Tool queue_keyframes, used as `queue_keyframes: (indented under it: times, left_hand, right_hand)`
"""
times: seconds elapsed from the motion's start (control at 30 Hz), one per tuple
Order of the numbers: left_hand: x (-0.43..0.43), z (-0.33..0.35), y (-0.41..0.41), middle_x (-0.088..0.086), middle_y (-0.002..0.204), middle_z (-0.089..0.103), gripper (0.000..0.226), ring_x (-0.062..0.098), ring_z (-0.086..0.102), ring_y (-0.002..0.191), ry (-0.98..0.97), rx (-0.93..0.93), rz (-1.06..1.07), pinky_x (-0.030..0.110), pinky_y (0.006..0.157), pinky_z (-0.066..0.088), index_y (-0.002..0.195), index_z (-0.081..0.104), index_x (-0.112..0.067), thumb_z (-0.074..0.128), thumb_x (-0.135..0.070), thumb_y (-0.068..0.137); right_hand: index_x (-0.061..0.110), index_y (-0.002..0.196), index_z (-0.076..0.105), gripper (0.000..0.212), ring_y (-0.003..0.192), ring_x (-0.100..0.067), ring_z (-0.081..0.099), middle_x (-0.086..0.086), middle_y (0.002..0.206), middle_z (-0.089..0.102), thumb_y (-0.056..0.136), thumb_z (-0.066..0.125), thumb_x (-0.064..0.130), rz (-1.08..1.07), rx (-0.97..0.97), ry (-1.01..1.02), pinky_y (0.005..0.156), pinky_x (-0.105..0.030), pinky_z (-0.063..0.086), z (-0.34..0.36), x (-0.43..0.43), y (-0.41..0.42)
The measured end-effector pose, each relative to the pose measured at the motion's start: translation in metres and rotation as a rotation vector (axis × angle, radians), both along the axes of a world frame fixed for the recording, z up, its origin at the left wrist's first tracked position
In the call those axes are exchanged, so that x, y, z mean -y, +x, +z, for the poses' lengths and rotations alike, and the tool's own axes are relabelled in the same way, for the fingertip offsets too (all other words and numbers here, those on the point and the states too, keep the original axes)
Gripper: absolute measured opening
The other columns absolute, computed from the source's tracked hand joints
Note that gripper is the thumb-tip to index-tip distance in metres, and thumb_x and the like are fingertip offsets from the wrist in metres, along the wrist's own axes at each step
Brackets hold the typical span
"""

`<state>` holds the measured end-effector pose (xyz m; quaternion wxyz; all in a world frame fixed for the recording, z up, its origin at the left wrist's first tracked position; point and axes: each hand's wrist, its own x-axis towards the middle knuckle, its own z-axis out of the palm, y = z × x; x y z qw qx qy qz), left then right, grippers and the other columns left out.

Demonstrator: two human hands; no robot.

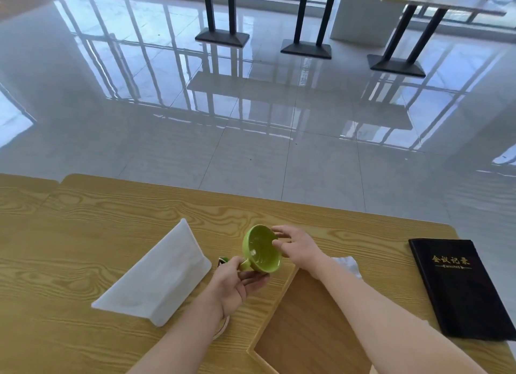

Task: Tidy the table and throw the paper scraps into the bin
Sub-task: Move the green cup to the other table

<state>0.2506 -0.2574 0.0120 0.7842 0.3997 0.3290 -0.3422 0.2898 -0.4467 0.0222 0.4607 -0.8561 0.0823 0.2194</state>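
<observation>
Wooden table (83, 220) | left grip (237, 281) clamps green cup (261, 250) | right grip (296, 248) spread, touching rim

Single view only, head-mounted wide-angle. Sits above the near edge of the desk (83, 211), facing forward and pitched down. Close range: both forearms enter from the bottom edge, hands land around lower centre. Desk fills the lower half; the upper half is glossy tiled floor (251, 122) out to distant table legs (220, 10) and windows. Lines bow noticeably toward the edges. No second view to overlap with.
</observation>
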Motion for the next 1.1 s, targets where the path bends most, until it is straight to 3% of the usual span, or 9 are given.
queue_keyframes:
  times: [0.17,0.27,0.43,0.57,0.73,0.8,0.87,1.0,1.1]
  left_hand:
    - [0.006,-0.002,-0.003,0.035,0.098,0.069,0.047,0.038,0.071,0.081,0.059,-0.020,-0.005,0.046,0.077,0.062,0.110,0.060,0.017,0.028,-0.016,0.104]
    - [0.007,-0.006,-0.002,0.023,0.082,0.072,0.040,0.031,0.070,0.074,0.304,0.038,-0.027,0.043,0.068,0.063,0.096,0.069,0.010,0.034,-0.010,0.100]
    - [-0.001,-0.016,-0.013,0.015,0.074,0.066,0.039,0.025,0.063,0.071,0.603,0.276,-0.200,0.043,0.071,0.062,0.071,0.070,-0.001,0.040,-0.007,0.096]
    - [0.004,-0.015,-0.023,0.008,0.081,0.075,0.038,0.022,0.072,0.080,0.618,0.312,-0.213,0.034,0.066,0.061,0.080,0.077,-0.014,0.044,-0.011,0.098]
    - [0.000,-0.008,-0.026,0.010,0.099,0.073,0.027,0.023,0.073,0.089,0.548,0.266,-0.174,0.035,0.073,0.061,0.116,0.068,-0.006,0.048,-0.010,0.098]
    - [-0.010,-0.006,-0.032,0.001,0.107,0.068,0.038,0.016,0.067,0.096,0.698,0.416,-0.276,0.038,0.085,0.058,0.133,0.057,-0.014,0.052,-0.014,0.095]
    - [-0.026,-0.002,-0.046,-0.006,0.111,0.062,0.044,0.007,0.061,0.098,0.984,0.666,-0.403,0.030,0.087,0.051,0.137,0.054,-0.019,0.055,-0.018,0.093]
    - [-0.067,-0.004,-0.092,-0.008,0.114,0.059,0.039,0.005,0.057,0.103,1.311,1.060,-0.498,0.021,0.086,0.046,0.129,0.060,-0.016,0.062,-0.012,0.090]
    - [-0.105,-0.020,-0.135,-0.005,0.109,0.060,0.032,0.014,0.062,0.095,1.498,1.152,-0.552,0.030,0.077,0.052,0.120,0.066,-0.013,0.060,-0.014,0.088]
  right_hand:
    - [0.019,0.134,0.059,0.052,0.108,-0.021,0.062,-0.002,0.118,0.067,0.087,0.067,0.000,-0.074,0.071,-0.249,0.094,-0.038,0.052,-0.010,-0.015,0.005]
    - [0.015,0.118,0.070,0.047,0.101,-0.020,0.064,-0.003,0.112,0.071,0.083,0.056,-0.012,-0.112,0.113,-0.282,0.087,-0.033,0.054,-0.013,-0.018,0.007]
    - [0.014,0.110,0.074,0.044,0.101,-0.020,0.065,-0.002,0.107,0.073,0.084,0.053,-0.014,-0.073,0.181,-0.295,0.086,-0.031,0.054,-0.010,-0.020,0.015]
    - [0.012,0.112,0.072,0.032,0.102,-0.019,0.066,-0.003,0.109,0.073,0.090,0.058,-0.006,-0.121,0.253,-0.243,0.091,-0.032,0.054,-0.008,-0.027,0.019]
    - [0.008,0.130,0.061,0.035,0.111,-0.020,0.062,-0.006,0.119,0.068,0.095,0.061,0.010,-0.251,0.265,-0.210,0.095,-0.031,0.049,-0.005,-0.025,-0.006]
    - [0.010,0.127,0.062,0.033,0.100,-0.019,0.062,-0.001,0.105,0.067,0.095,0.063,0.018,-0.335,0.266,-0.242,0.087,-0.031,0.049,-0.005,-0.026,-0.029]
    - [0.011,0.121,0.061,0.032,0.090,-0.017,0.061,0.005,0.092,0.062,0.093,0.065,0.027,-0.383,0.185,-0.225,0.082,-0.034,0.051,-0.007,-0.033,-0.053]
    - [0.017,0.120,0.048,0.040,0.069,-0.016,0.071,0.006,0.090,0.062,0.091,0.067,0.037,-0.560,-0.096,0.007,0.070,-0.036,0.059,-0.008,-0.058,-0.079]
    - [0.017,0.115,0.041,0.039,0.062,-0.018,0.072,-0.006,0.096,0.063,0.092,0.068,0.032,-0.690,-0.181,0.157,0.058,-0.033,0.060,-0.011,-0.075,-0.080]
